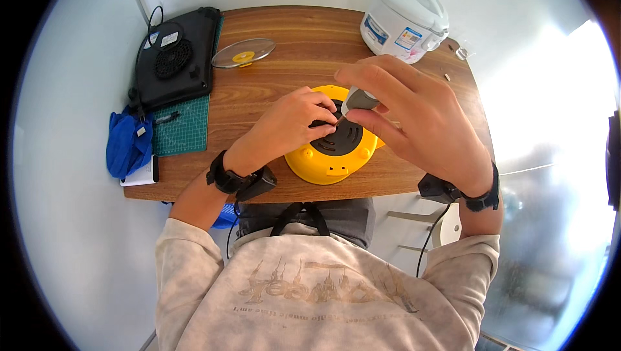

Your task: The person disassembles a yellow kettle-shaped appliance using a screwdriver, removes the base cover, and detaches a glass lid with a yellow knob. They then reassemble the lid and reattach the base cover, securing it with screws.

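Note:
A round yellow appliance lies bottom up near the table's front edge, its black vented base plate facing me. My right hand is closed around the grey-and-white handle of a screwdriver, tilted over the plate from the right. Its thin shaft points down at the middle of the plate. My left hand reaches in from the left, fingers bent and pinched together beside the screwdriver's tip. What those fingertips hold is hidden or too small to make out.
A glass lid with a yellow knob lies farther back. At left, a black induction cooker rests on a green cutting mat, beside a blue cloth bag. A white rice cooker stands back right, small parts near it.

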`<action>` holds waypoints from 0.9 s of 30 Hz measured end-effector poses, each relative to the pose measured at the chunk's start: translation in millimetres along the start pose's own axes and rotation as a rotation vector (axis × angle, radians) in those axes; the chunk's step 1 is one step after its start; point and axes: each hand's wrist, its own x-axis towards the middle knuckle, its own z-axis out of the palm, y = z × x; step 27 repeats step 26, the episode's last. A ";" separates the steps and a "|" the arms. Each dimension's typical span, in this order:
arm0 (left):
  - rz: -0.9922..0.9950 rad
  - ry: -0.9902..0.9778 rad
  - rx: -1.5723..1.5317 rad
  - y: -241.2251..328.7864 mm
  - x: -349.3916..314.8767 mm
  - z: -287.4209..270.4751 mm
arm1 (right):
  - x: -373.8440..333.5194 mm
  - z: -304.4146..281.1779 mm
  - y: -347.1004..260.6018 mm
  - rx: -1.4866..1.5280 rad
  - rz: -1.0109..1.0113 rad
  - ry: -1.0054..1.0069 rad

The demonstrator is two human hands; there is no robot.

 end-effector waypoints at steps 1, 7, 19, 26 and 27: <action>0.005 0.001 0.007 -1.2 0.4 0.3 | 0.2 -1.1 -0.1 -0.016 -0.006 -0.011; 0.041 0.052 0.001 -5.9 -0.6 2.3 | 4.5 -1.1 -5.9 0.026 -0.039 0.080; -0.006 0.020 -0.030 -1.9 -1.4 -1.3 | 14.0 -7.8 11.3 -0.052 -0.099 0.126; 0.041 0.013 -0.080 -5.2 -3.5 -8.2 | 21.8 -5.1 10.1 -0.168 -0.111 0.098; 0.041 0.013 -0.080 -5.2 -3.5 -8.2 | 21.8 -5.1 10.1 -0.168 -0.111 0.098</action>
